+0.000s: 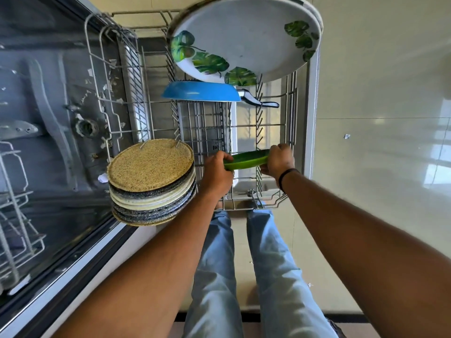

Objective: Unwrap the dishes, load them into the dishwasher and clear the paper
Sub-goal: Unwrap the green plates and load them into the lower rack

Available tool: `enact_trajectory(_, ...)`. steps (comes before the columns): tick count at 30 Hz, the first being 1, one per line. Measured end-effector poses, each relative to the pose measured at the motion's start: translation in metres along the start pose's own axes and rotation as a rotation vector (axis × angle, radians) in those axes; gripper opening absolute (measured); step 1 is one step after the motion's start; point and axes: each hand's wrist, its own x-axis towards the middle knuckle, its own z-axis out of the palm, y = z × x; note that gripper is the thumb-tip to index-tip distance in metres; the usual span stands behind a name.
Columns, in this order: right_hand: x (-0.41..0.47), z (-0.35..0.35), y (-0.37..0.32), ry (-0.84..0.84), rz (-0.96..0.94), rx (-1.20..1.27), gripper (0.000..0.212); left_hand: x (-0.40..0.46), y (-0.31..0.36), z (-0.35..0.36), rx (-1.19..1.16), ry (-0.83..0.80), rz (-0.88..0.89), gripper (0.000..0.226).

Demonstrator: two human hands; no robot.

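**Two hands, one green plate**

Both my left hand (217, 170) and right hand (279, 161) grip the green plate (246, 160) by its edges, low over the rack (273, 203). Missing the tines, it could tip or slip through.

I'm looking down into a home kitchen, prob. a flat; an open dishwasher (56, 123) w/ its wire lower rack (268, 132) pulled out over the door says so; household crockery sits in it, i.e. a leaf-print platter (244, 37), a blue pan (202, 92), a stack of speckled plates (151, 181); glossy cream floor tiles (380, 167) run around it; jeans-clad legs (244, 264) stand at the rack.
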Motion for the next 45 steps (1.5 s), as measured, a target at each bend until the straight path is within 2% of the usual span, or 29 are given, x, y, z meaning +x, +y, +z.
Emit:
enact_trajectory(2,0.013,-0.006,-0.007,-0.052,0.054,-0.032,0.017,0.004,0.005,0.000,-0.037,-0.022,-0.030,0.034)
enact_trajectory(5,0.024,-0.009,-0.012,-0.114,0.057,-0.163,0.029,0.006,0.010,-0.010,-0.059,-0.037,-0.095,0.036)
enact_trajectory(9,0.031,-0.010,-0.012,-0.134,0.042,-0.230,0.027,0.006,0.007,-0.015,-0.041,-0.059,-0.117,0.044)
enact_trajectory(11,0.031,-0.012,-0.013,-0.146,0.040,-0.237,0.020,0.006,0.006,-0.015,-0.064,-0.062,-0.142,0.056)
enact_trajectory(13,0.029,-0.012,-0.015,-0.151,0.046,-0.232,0.012,0.004,0.005,-0.017,-0.103,-0.058,-0.158,0.077)
enact_trajectory(15,0.024,-0.011,-0.015,-0.134,0.050,-0.186,0.010,-0.001,0.006,-0.017,-0.081,0.000,-0.119,0.094)
enact_trajectory(17,0.017,-0.008,-0.014,-0.099,0.039,-0.127,0.009,-0.006,0.009,-0.015,-0.052,0.077,-0.029,0.099)
enact_trajectory(21,0.003,-0.003,-0.017,-0.006,-0.136,-0.256,0.024,-0.014,0.018,-0.014,-0.010,0.203,0.152,0.095)
enact_trajectory(25,-0.015,0.003,-0.030,0.085,-0.280,-0.404,0.035,-0.019,0.024,-0.018,-0.056,0.219,0.170,0.091)
enact_trajectory(29,-0.034,0.007,-0.051,-0.036,-0.344,-0.588,0.021,-0.022,0.022,-0.032,-0.102,0.118,0.126,0.065)
enact_trajectory(32,-0.038,0.010,-0.056,-0.108,-0.308,-0.765,0.028,-0.027,0.022,-0.045,-0.093,0.016,0.129,0.043)
enact_trajectory(35,-0.037,0.013,-0.052,-0.145,-0.273,-0.852,0.027,-0.030,0.018,-0.048,-0.150,0.009,0.109,0.023)
enact_trajectory(40,-0.044,0.015,-0.041,-0.277,-0.193,-0.942,0.026,-0.031,0.006,-0.040,-0.259,0.051,0.040,0.031)
enact_trajectory(45,-0.042,0.018,-0.030,-0.218,-0.233,-0.932,0.054,-0.030,0.000,-0.033,-0.311,0.090,0.054,0.033)
